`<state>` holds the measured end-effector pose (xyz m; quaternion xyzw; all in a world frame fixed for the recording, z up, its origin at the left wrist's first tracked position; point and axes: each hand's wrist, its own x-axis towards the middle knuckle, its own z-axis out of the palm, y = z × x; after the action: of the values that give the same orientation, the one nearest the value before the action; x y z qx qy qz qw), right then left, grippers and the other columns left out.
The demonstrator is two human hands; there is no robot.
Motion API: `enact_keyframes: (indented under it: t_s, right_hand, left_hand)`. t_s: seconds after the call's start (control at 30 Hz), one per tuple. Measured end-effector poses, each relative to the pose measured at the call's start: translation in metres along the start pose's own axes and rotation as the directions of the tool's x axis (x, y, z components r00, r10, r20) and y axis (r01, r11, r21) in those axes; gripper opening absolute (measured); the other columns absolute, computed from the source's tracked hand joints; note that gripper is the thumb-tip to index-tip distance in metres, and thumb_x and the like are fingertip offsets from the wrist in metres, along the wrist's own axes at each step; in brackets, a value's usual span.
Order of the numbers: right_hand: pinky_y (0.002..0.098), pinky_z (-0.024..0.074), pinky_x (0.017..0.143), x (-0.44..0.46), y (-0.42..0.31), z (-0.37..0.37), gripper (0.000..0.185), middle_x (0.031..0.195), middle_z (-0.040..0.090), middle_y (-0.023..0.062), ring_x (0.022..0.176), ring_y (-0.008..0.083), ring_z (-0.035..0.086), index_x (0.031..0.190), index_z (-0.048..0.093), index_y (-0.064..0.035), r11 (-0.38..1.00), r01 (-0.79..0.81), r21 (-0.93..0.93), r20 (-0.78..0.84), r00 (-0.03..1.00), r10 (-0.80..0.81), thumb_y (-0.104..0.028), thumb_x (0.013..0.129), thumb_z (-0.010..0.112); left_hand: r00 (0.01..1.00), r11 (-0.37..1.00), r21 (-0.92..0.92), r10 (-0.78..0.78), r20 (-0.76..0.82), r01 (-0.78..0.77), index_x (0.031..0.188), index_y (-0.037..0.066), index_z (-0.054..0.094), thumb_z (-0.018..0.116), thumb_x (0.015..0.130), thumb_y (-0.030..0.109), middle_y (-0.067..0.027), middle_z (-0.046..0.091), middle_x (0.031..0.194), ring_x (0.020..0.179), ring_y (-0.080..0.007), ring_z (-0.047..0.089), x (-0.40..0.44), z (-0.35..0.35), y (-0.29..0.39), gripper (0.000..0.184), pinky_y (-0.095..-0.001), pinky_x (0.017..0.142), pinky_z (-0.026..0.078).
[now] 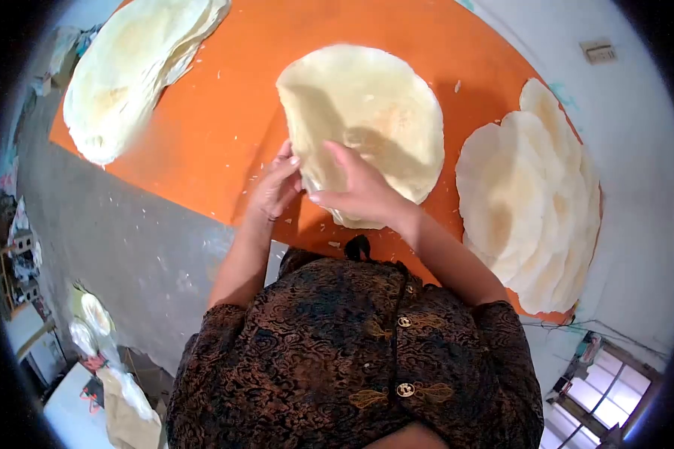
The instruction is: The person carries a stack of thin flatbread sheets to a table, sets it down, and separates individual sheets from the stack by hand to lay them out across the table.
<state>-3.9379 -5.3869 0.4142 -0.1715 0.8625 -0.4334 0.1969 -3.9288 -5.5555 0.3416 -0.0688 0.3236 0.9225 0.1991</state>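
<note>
A large, thin, round pale flatbread lies on the orange table in front of me, its left side curled upward. My left hand grips that raised left edge, thumb in front and the other fingers partly hidden behind it. My right hand reaches over the lower part of the flatbread with its visible fingers apart, close to the left hand. Between the two hands, a small shiny patch shows at the flatbread's lower left edge; I cannot make out what it is.
Folded flatbreads lie in a pile at the table's far left. Several overlapping flatbreads are spread along the right side. White crumbs dot the orange tabletop. A white wall borders the table on the right, and grey floor shows at left.
</note>
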Motion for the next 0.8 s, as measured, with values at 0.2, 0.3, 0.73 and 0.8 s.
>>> enact_keyframes:
  t_s: [0.2,0.3,0.73,0.8]
  right_hand:
    - [0.035,0.0363,0.092,0.016,0.036,0.018,0.072,0.12,0.044,0.022,0.111,0.03,0.044,0.125,0.033,0.0029,0.985,-0.148,0.093,0.034,0.989,0.145,-0.03,0.069,0.065]
    - [0.0331,0.0398,0.088,0.012,0.036,0.011,0.064,0.115,0.048,0.0203,0.107,0.0273,0.048,0.122,0.036,0.0027,0.966,-0.135,0.22,0.059,0.99,0.125,-0.026,0.072,0.064]
    - [0.0284,0.0376,0.089,0.018,0.037,0.0,0.062,0.116,0.045,0.0132,0.104,0.018,0.047,0.124,0.034,0.0038,0.85,-0.129,0.511,0.019,0.99,0.139,-0.024,0.077,0.064]
    - [0.0284,0.0381,0.089,0.023,0.02,-0.011,0.064,0.116,0.045,0.0136,0.103,0.0178,0.048,0.124,0.033,0.0041,0.86,-0.048,0.509,0.042,0.999,0.031,-0.022,0.076,0.065]
  left_hand:
    - [0.996,0.998,0.06,0.032,-0.081,-0.027,0.117,0.007,0.043,0.067,0.073,0.017,-0.006,0.053,0.107,0.098,-0.0171,0.052,0.0,0.01,-0.008,0.051,-0.0326,0.085,0.043]
    - [0.998,0.997,0.07,0.046,-0.051,-0.043,0.115,0.006,0.044,0.066,0.074,0.016,-0.006,0.054,0.105,0.096,-0.0164,0.053,0.002,0.014,-0.008,0.047,-0.032,0.084,0.043]
    - [1.0,0.984,0.179,-0.013,0.0,0.013,0.113,0.004,0.048,0.058,0.077,0.015,-0.0055,0.057,0.102,0.094,-0.014,0.052,0.004,0.016,-0.003,0.039,-0.0298,0.084,0.041]
    - [0.999,0.986,0.167,-0.033,0.041,0.025,0.114,0.003,0.047,0.056,0.078,0.016,-0.0056,0.057,0.102,0.093,-0.014,0.053,0.004,0.019,-0.001,0.039,-0.0296,0.083,0.042]
